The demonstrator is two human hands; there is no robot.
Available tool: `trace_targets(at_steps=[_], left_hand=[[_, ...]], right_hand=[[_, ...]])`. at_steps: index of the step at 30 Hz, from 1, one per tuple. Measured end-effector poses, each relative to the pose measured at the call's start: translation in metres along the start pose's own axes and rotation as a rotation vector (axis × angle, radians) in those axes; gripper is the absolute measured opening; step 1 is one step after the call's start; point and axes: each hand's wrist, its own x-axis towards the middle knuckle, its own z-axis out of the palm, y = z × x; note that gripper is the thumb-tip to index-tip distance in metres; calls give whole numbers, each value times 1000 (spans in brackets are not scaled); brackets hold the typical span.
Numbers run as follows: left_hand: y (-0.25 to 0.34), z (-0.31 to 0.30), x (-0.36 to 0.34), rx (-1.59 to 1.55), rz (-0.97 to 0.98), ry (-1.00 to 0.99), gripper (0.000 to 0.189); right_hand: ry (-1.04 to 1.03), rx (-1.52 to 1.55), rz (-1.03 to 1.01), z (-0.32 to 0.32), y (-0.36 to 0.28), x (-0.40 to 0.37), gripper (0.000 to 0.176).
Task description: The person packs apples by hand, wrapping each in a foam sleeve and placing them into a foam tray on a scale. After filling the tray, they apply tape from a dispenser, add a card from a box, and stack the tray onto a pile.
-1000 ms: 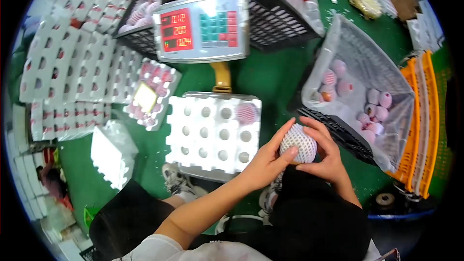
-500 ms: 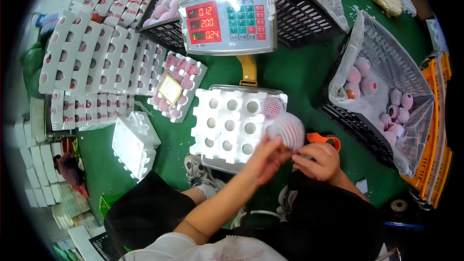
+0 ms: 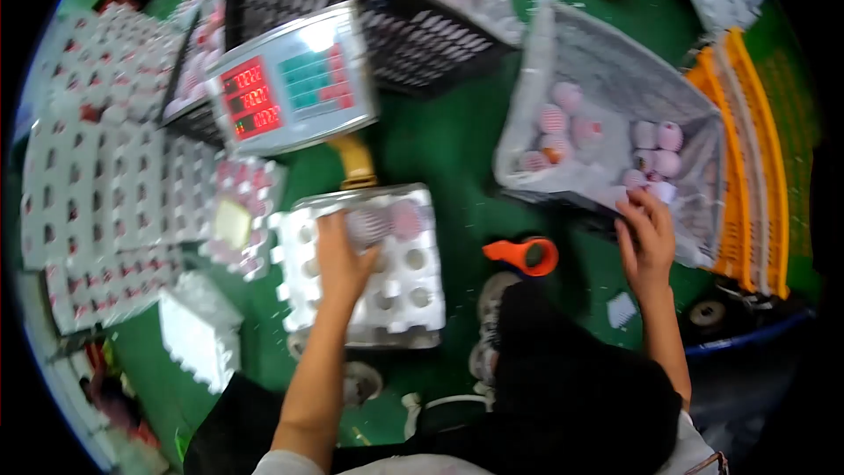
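Observation:
A white foam tray (image 3: 400, 299) with round holes lies on the weighing scale. My left hand (image 3: 341, 255) is over the tray, its fingers closed round a net-wrapped fruit (image 3: 369, 225) in the top row. Another net-wrapped fruit (image 3: 406, 220) sits just right of it in the corner. My right hand (image 3: 649, 233) is at the near edge of the lined black crate (image 3: 563, 193), fingers apart, close to several netted fruits (image 3: 659, 161); no fruit shows in it. The scale's display (image 3: 294, 79) glows red, its digits blurred.
An orange tape dispenser (image 3: 526, 255) lies on the green floor. Stacked foam trays (image 3: 105, 185) and a filled tray (image 3: 239, 211) are at left, with a white foam box (image 3: 200, 330) below. Another black crate (image 3: 369, 22) stands behind the display; an orange crate (image 3: 747, 158) is at right.
The view has turned right. My hands have moved apart: the left carried the netted fruit onto the tray beside the first one, the right went over to the lined crate.

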Motion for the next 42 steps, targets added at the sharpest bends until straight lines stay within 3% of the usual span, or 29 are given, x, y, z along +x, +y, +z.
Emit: trace_targets(at_steps=[2, 5, 8, 10, 12, 14, 16, 19, 22, 25, 28, 30, 32, 34, 36, 40, 42], left_hand=[[-7, 0, 2, -22, 48, 11, 70], [14, -18, 12, -78, -51, -94, 75], [4, -17, 16, -110, -21, -136, 61], [8, -18, 18, 10, 64, -92, 57], [0, -20, 19, 197, 179, -80, 58], [-4, -17, 22, 69, 183, -103, 55], [-17, -6, 22, -14, 224, -102, 52], [-21, 16, 18, 135, 167, -173, 49], [-15, 15, 18, 324, 226, -135, 55], [4, -7, 7, 394, 238, -92, 64], [34, -24, -8, 63, 262, 2, 63], [62, -12, -32, -669, -50, -245, 56], [125, -19, -38, -1338, -152, -602, 62], [149, -20, -47, -1664, -293, -725, 66], [148, -13, -48, -1671, -462, -607, 66], [125, -20, -56, -1780, -628, -606, 64], [118, -19, -58, -1767, -676, -616, 62]], right_hand=[[97, -168, -20, -25, 39, 17, 27], [72, -93, 295, -48, 101, 31, 26], [-167, -194, 437, -45, 205, 19, 31], [-490, -273, 438, -40, 240, 15, 37], [-749, -349, 327, -25, 259, 8, 43], [-935, -426, 103, -8, 271, -2, 49], [-913, -464, 56, 12, 283, -15, 48], [-893, -482, -28, 25, 290, -18, 42], [-764, -341, 100, 1, 260, 4, 48], [-328, -100, 191, -19, 213, 23, 56], [-138, 218, 295, -37, 94, 40, 57], [-69, 633, 202, -19, 20, 34, 60], [-85, 773, 40, 13, -35, 29, 64], [-161, 645, -167, 39, -72, 32, 68], [-225, 699, -213, 54, -96, 34, 57], [-224, 832, -256, 75, -83, 20, 33], [-237, 779, -440, 76, -87, 28, 25]])
